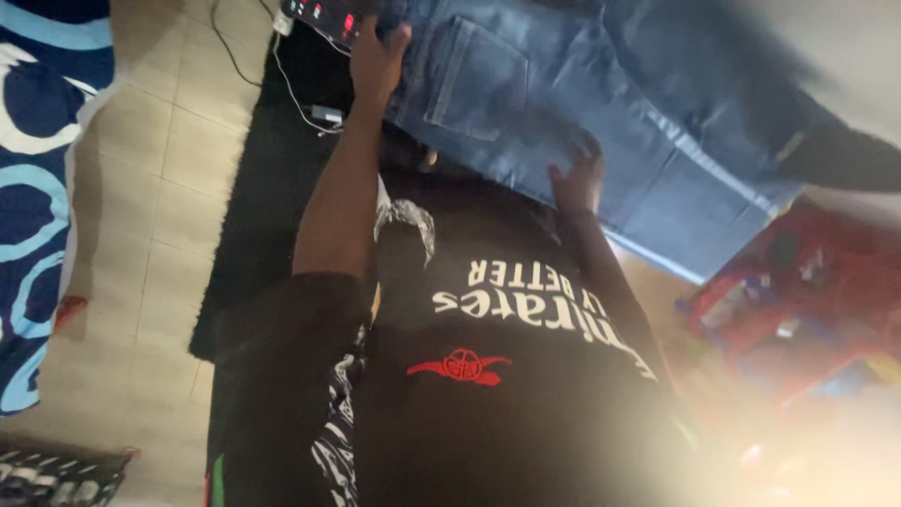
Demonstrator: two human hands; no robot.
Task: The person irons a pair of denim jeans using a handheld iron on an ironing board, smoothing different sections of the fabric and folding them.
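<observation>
A pair of blue jeans point(563, 94) lies spread out in front of me, a back pocket facing up. My left hand point(375, 56) reaches far forward and grips the waistband edge beside that pocket, fingers curled over the denim. Nearer my body, my right hand point(577, 183) lies on the near edge of the jeans with its fingers spread on the fabric. My black shirt with white lettering and a red emblem point(488, 357) fills the lower middle of the view.
A black mat point(253, 207) lies under the jeans on a tiled floor point(160, 188). At the top are a power strip with red lights point(324, 14) and a white cable point(300, 99). Blue-and-white patterned cloth point(38, 188) lies left; a red heap of items point(798, 291) right.
</observation>
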